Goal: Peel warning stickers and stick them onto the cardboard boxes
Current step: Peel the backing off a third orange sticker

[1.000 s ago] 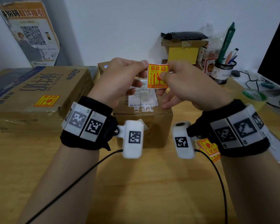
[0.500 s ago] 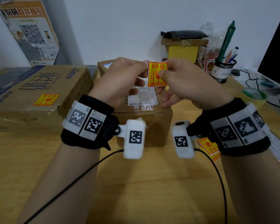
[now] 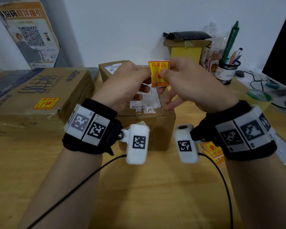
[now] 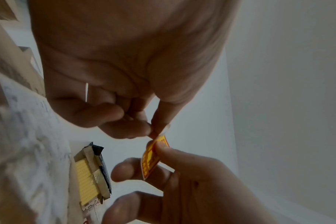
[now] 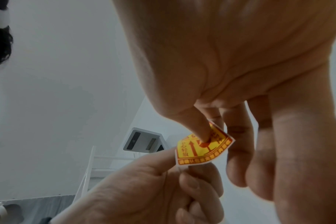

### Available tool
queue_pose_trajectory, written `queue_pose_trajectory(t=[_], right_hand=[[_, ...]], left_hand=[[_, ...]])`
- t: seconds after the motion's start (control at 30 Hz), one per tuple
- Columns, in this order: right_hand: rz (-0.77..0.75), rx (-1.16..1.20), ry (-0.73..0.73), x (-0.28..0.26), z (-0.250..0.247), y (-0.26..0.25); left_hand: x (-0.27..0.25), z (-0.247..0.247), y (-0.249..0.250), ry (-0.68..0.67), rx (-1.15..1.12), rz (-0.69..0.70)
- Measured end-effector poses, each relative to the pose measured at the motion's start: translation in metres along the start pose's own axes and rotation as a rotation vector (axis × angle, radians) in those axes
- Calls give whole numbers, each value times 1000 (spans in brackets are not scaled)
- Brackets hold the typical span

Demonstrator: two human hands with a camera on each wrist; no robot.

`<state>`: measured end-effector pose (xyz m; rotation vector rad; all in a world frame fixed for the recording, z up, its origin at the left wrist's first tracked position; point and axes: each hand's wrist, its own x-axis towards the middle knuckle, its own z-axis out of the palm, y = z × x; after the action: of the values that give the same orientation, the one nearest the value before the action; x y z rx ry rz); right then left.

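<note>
Right hand pinches yellow-red paper warning sticker; left hand pinches its white backing edge, likely to peel it apart.

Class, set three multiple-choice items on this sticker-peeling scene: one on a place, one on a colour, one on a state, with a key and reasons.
1. Where does the applied yellow-and-red warning sticker sit?
A. On top of the large flat cardboard box at the left
B. On the black monitor
C. On the wall

2. What colours is the held rectangular warning sticker?
A. Blue and white
B. Yellow and red
C. Green and black

3. How is the held sticker kept up?
A. It lies flat on the wooden table
B. One hand alone holds it
C. The left hand and right hand both pinch it in the air

Key: 1 A, the head view shows it on that box's top face; 2 B, yellow ground with red print; 3 C, the fingertips of both hands meet on it above the small cardboard box.
</note>
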<state>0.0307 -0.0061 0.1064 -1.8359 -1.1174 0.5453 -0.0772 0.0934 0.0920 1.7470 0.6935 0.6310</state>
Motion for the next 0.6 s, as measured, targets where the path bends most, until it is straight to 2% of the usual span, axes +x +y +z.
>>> queue_pose_trajectory(t=[0.27,0.6], right_hand=[[22,32,16,1,-2,2],[14,58,19,1,-3,2]], left_hand=[[-4,-3,5,36,-82,-1],[-3,-4,3,18,-124,17]])
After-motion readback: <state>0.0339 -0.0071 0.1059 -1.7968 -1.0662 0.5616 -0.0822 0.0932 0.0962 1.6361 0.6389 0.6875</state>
